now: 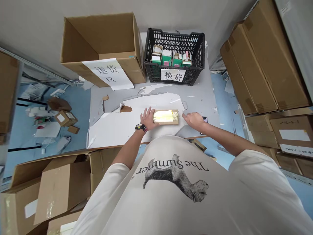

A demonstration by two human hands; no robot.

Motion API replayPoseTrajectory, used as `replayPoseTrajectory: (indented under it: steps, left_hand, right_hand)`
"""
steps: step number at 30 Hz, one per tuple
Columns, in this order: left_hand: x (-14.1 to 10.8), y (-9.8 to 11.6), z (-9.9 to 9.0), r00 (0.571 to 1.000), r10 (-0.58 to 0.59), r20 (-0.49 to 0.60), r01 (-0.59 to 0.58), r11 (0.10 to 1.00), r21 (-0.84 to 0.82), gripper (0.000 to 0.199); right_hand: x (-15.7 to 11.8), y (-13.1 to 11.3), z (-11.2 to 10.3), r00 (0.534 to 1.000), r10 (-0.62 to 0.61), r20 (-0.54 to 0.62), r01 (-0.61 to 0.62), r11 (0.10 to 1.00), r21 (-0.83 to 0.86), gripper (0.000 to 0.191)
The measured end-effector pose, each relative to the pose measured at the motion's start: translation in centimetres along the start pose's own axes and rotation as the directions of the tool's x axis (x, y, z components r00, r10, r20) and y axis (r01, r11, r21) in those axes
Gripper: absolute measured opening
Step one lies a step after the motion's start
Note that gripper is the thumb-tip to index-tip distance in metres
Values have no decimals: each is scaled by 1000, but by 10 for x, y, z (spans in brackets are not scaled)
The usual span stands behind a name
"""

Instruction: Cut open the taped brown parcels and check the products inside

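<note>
Camel tee (171,192) up close, left hand (147,119) spread open on taped box (168,121), right hand (193,120) clenched round thin tool (180,116).

The left hand (147,119) presses the taped cardboard box (166,122); the right hand (194,121) holds a thin tool (180,116) at its end.

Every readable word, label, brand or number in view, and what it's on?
"退货区": paper sign on the open carton
"换货": paper sign on the black crate
"The Summer": white shirt, upside down
Too small or blurred: print on the taped box, the crate's small boxes, the right-hand carton labels
</note>
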State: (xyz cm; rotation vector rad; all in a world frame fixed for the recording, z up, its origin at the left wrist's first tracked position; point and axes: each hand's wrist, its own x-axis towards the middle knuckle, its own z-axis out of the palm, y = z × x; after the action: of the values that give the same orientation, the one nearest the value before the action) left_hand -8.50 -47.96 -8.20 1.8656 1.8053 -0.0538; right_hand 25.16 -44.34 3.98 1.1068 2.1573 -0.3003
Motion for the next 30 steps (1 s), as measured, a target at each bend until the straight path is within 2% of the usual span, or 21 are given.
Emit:
replayPoseTrajectory:
  steps: [4, 8, 10, 13, 14, 18, 21, 25, 30]
  left_hand:
    - [6, 26, 0, 990, 139, 29, -141, 984, 111, 125]
    - [8, 42, 6, 989, 140, 36, -143, 984, 107, 128]
    - [8, 43, 7, 991, 133, 15, -134, 986, 100, 126]
    - [11, 38, 5, 995, 100, -29, -98, 993, 62, 124]
    - [12, 36, 4, 995, 92, -43, -90, 995, 40, 123]
    - [18, 28, 3, 990, 117, -82, -120, 992, -28, 126]
    - [20, 24, 0, 983, 160, -88, -162, 987, -17, 125]
    - [19, 20, -9, 975, 222, -31, -220, 974, 47, 120]
    - [14, 33, -8, 949, 313, -38, -310, 948, 74, 106]
  right_hand:
    - [1, 0, 4, 1000, 25, -8, -25, 1000, 14, 67]
    - [1, 3, 10, 1000, 2, -22, -1, 999, 43, 66]
    - [-3, 10, 17, 1000, 25, -17, -25, 999, 41, 60]
    - [-16, 33, 32, 987, 139, 80, -139, 990, 5, 43]
    - [-22, 43, 37, 986, 118, 117, -121, 992, 21, 42]
    - [-40, 69, 51, 984, 171, -51, -165, 980, 115, 55]
    - [-37, 62, 55, 975, 205, -83, -183, 958, 219, 50]
    - [-16, 32, 58, 974, 211, -80, -162, 901, 402, 48]
    - [3, 9, 60, 964, 238, -118, -128, 805, 580, 53]
